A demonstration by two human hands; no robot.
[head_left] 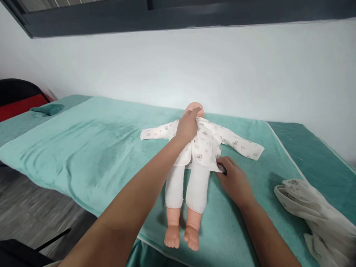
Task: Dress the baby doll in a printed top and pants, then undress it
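Doll (198,185) lies supine on towel (97,148), long axis head to wall, feet nearest. Right hand (235,180) grip pinches shirt (207,144) hem; left hand (187,127) on chest, grip unclear

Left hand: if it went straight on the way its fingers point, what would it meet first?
Most likely the doll's head, right ahead of the left hand, which lies on the printed shirt.

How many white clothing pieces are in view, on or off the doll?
3. A printed white jacket on the plastic baby doll's torso, plain white trousers on its legs, and a crumpled printed white garment at the teal towel's right edge. Others may hide under the doll.
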